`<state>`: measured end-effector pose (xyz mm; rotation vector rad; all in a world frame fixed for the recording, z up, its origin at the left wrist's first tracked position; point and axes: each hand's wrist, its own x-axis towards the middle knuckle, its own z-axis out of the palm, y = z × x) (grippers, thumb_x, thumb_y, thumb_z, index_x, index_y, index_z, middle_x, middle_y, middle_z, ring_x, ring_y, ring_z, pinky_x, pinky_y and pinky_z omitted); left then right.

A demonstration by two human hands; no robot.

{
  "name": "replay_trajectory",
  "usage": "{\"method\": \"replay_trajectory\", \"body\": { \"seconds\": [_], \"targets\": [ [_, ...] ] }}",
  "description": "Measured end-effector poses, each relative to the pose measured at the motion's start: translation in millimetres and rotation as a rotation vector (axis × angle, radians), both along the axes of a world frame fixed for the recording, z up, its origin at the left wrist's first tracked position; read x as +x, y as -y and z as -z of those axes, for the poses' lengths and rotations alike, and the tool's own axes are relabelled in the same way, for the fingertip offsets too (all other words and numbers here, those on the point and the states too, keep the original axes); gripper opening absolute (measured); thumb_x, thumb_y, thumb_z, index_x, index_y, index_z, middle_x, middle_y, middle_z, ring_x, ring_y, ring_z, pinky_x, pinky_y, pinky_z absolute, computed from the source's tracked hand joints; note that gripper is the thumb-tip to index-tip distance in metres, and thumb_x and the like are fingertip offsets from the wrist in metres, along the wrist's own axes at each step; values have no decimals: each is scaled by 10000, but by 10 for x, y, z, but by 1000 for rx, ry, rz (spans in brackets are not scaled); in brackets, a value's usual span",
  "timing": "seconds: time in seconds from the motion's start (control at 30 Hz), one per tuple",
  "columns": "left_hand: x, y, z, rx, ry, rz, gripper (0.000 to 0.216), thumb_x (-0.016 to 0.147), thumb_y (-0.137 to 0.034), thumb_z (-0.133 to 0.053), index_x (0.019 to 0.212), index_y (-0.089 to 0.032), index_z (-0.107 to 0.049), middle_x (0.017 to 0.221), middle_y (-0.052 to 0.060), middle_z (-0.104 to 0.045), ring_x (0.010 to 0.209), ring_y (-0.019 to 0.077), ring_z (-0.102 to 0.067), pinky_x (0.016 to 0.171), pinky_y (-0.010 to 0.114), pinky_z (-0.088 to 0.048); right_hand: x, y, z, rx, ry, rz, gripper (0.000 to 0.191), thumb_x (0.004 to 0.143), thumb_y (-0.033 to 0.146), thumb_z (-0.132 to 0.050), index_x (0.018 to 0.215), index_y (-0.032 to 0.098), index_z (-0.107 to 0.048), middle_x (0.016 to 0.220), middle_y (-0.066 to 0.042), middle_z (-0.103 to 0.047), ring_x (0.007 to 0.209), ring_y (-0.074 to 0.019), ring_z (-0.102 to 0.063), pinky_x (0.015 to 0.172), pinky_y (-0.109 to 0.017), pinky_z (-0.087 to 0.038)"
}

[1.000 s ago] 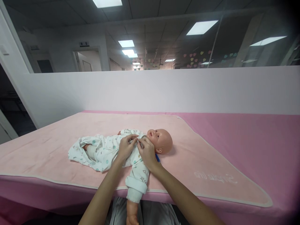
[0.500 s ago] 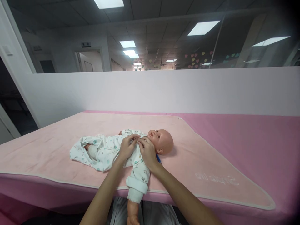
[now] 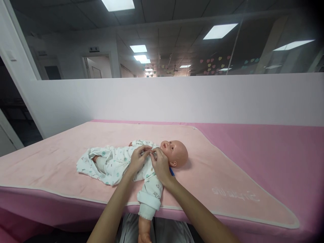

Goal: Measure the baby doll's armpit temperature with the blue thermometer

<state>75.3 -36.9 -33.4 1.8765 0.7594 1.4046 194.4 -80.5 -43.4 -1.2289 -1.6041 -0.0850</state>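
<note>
A baby doll lies on its back on the pale pink blanket [image 3: 222, 175], its bald head [image 3: 176, 153] to the right. It wears a white patterned romper [image 3: 113, 162]. One sleeved arm [image 3: 150, 197] hangs over the table's front edge. My left hand [image 3: 137, 159] and my right hand [image 3: 159, 162] meet at the doll's chest just below the chin. The fingers of both hands pinch the romper's front near the collar. A small blue object [image 3: 171, 171] peeks out beside my right wrist; most of it is hidden.
The blanket covers a table with a deeper pink cover [image 3: 278, 148]. A white partition wall [image 3: 177, 98] runs behind the table, with glass above it. A doorway opens at the far left.
Both hands stay at the doll's collar; the fingertips have shifted slightly and press closer together. The view has drifted a little.
</note>
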Motion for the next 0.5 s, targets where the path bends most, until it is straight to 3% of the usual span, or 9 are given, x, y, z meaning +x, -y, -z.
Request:
{"method": "replay_trajectory", "body": {
  "seconds": [0.13, 0.27, 0.37, 0.5],
  "targets": [
    [2, 66, -31, 24, 5, -52, 169, 776, -232, -507, 889, -183, -622, 877, 36, -657, 834, 151, -605, 751, 258, -468, -5, 13, -11, 1, -2, 0, 106, 848, 213, -431, 870, 191, -532, 813, -26, -588, 666, -132, -530, 599, -243, -411],
    [-9, 155, -14, 190, -13, -311, 202, 826, -207, -401, 847, -190, -601, 823, 25, -643, 800, 149, -586, 728, 273, -442, -20, 30, -29, 24, 20, 8, 166, 824, 165, -415, 896, 187, -562, 802, -33, -562, 677, -133, -513, 607, -241, -408],
    [-77, 196, 5, 402, -214, -477, 205, 813, -156, -392, 829, -196, -592, 798, 19, -640, 785, 160, -565, 751, 303, -400, -31, 45, -51, 46, -17, -12, 184, 787, 116, -413, 861, 182, -568, 803, -32, -549, 688, -129, -506, 619, -237, -413],
    [-227, 204, 4, 684, -584, -553, 196, 783, -133, -418, 860, -196, -587, 818, 31, -636, 789, 182, -541, 763, 333, -356, -42, 78, -85, 73, -76, -25, 172, 766, 85, -395, 783, 176, -540, 798, -33, -536, 705, -128, -504, 621, -233, -418]
  ]
}}
